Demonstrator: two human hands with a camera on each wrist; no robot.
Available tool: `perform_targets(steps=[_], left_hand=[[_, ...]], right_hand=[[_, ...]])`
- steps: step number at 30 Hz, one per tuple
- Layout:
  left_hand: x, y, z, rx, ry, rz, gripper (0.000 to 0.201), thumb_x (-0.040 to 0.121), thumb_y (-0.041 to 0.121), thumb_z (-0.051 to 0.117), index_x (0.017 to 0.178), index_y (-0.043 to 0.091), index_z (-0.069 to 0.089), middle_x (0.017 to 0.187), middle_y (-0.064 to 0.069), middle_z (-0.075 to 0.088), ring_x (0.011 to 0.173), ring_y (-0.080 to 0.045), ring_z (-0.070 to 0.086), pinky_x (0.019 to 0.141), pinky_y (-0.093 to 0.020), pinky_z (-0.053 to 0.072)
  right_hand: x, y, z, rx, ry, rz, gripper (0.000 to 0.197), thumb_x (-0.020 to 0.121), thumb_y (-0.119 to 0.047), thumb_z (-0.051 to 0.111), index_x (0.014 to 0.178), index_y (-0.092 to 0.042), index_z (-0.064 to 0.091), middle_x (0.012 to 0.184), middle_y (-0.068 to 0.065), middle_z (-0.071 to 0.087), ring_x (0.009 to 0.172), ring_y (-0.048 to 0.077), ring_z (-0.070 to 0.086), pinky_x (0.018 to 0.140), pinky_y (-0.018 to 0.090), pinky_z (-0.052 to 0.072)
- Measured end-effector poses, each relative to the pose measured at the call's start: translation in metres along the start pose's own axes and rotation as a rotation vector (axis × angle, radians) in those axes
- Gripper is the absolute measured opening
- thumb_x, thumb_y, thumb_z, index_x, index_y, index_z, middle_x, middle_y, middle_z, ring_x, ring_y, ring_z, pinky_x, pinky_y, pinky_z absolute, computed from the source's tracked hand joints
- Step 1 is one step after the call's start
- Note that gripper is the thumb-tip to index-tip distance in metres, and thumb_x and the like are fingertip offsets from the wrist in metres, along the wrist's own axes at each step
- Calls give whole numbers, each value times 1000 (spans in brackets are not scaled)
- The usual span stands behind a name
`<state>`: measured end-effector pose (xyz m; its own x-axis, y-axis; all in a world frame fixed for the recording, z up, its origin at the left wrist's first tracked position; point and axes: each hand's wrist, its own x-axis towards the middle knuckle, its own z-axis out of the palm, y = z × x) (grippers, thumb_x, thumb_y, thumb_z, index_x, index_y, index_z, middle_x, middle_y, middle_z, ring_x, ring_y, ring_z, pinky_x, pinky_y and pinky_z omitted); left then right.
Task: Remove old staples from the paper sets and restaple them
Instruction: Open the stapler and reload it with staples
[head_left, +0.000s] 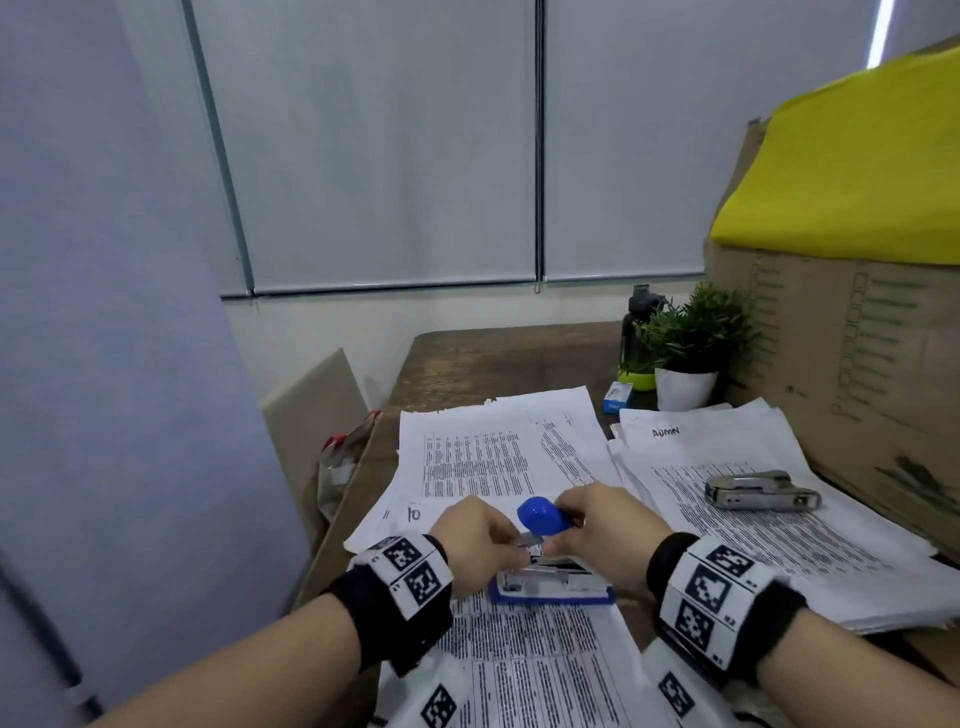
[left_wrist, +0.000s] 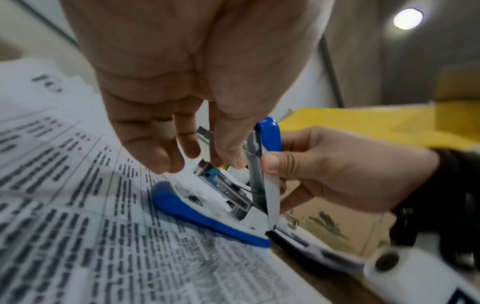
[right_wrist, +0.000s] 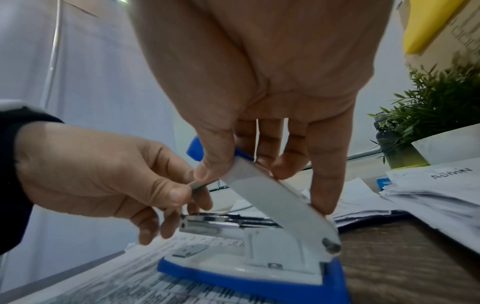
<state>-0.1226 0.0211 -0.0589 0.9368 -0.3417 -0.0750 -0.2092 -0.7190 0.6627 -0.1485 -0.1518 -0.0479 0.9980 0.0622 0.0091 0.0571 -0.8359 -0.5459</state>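
A blue and white stapler stands on the printed paper set nearest me, with its lid swung up and its metal magazine exposed. My right hand pinches the raised lid between thumb and fingers and holds it up. My left hand pinches a short silver strip of staples just above the front of the magazine. The left wrist view shows the same strip between my left fingers, with the stapler below them.
More printed paper sets lie behind and in a stack to the right, which carries a metal staple remover. A small blue staple box, a potted plant, a dark bottle and a big cardboard box crowd the far right.
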Motion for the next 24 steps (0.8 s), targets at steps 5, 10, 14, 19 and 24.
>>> perform_targets(steps=[5, 10, 14, 19, 24], left_hand=[[-2, 2, 10, 188, -22, 15, 12, 88, 21, 71, 92, 11, 76, 65, 5, 59, 59, -8, 54, 54, -16, 40], [1, 4, 10, 282, -32, -16, 25, 88, 21, 72, 74, 1, 66, 51, 4, 40, 48, -10, 38, 48, -19, 31], [5, 3, 11, 317, -52, -59, 49, 88, 24, 73, 54, 14, 40, 54, 0, 31, 53, -17, 30, 57, -25, 30], [6, 9, 13, 418, -93, -56, 48, 91, 24, 70, 53, 13, 43, 52, -1, 36, 47, -16, 36, 47, -23, 33], [6, 23, 15, 592, -107, -39, 46, 90, 18, 67, 52, 13, 42, 51, -1, 37, 48, -14, 35, 46, -22, 31]], right_hand=[[-2, 3, 0, 121, 34, 0, 12, 83, -28, 72, 90, -20, 67, 88, 2, 68, 78, 16, 59, 76, 30, 47], [-4, 29, -4, 567, 117, 97, 7, 93, -16, 60, 95, -12, 65, 80, 10, 69, 72, 29, 66, 81, 47, 56], [-13, 45, 0, 1064, 198, 293, 19, 102, -14, 43, 102, 0, 55, 72, 10, 53, 60, 19, 51, 73, 48, 55], [-15, 59, 9, 1213, 213, 408, 19, 104, -21, 38, 98, -7, 50, 82, 11, 46, 64, 19, 47, 75, 51, 54], [-16, 60, 8, 1166, 190, 413, 17, 103, -22, 40, 100, -10, 51, 85, 9, 47, 68, 19, 49, 71, 47, 55]])
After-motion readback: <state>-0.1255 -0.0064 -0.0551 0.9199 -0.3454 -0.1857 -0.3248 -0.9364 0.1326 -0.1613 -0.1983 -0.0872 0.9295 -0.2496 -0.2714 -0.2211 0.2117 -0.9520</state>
